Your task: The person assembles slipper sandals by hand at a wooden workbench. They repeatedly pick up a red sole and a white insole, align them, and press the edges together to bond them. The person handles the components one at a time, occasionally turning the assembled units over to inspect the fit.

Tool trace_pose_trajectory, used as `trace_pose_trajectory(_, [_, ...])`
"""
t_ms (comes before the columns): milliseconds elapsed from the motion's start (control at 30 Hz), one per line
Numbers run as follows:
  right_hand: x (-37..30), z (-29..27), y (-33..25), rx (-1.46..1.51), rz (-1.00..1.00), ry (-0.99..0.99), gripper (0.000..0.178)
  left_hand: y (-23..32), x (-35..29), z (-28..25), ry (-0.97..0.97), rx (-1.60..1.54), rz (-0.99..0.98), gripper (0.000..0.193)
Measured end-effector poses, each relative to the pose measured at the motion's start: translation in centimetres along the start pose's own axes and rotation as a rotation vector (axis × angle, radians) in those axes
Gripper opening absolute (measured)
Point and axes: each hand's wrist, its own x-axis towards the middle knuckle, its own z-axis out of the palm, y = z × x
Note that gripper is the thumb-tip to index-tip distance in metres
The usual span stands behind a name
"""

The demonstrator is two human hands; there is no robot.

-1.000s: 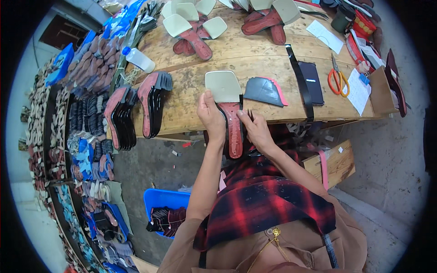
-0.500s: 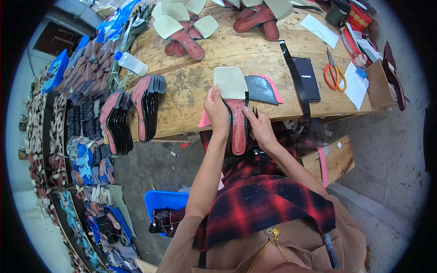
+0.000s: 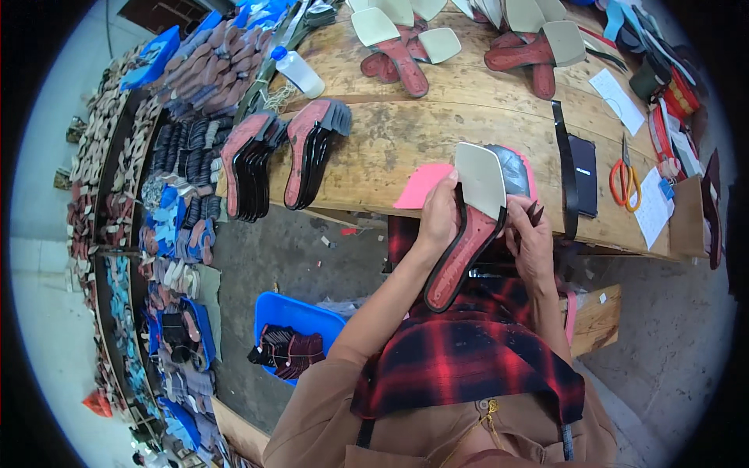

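Over the table's front edge my left hand (image 3: 441, 217) grips a sandal sole (image 3: 466, 248) by its left side. The sole has a red insole face, a dark rim and a broad cream toe part, and it tilts with its heel down toward my lap. At its right edge, just below the cream part, my right hand (image 3: 533, 246) has its fingers bent close together. A small dark pointed tool (image 3: 536, 212) sticks out from these fingers; its exact kind is unclear. Behind the sole lie a pink sheet (image 3: 422, 186) and a dark, pink-edged piece (image 3: 512, 173).
Two stacks of black-edged soles (image 3: 308, 152) stand at the table's left, near a bottle (image 3: 298, 72). More cream-toed soles (image 3: 402, 58) lie at the back. Rightward are a black strip (image 3: 566, 175), a phone (image 3: 583, 175) and orange-handled scissors (image 3: 625, 183). A blue bin (image 3: 300, 304) sits below.
The view has shifted, so the table appears farther right and lower. The sole has tilted, its heel swinging to the left. My right hand has moved up its edge toward the cream part.
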Motion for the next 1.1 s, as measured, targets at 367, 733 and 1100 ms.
trace_pose_trajectory(367, [-2.1,0.7,-1.5,0.16,0.067,-0.02,0.018,0.9,-2.0,1.6,-0.001,0.044,0.038,0.033])
trace_pose_trajectory(733, [-3.3,0.8,-3.1,0.115,0.112,-0.283,0.014,0.1,-3.8,1.3,-0.093,-0.012,-0.166,0.03])
trace_pose_trajectory(1100, [-3.1,0.6,-2.6,-0.288,-0.325,-0.198,0.01,1.0,-3.8,0.9,-0.135,0.126,0.009,0.038])
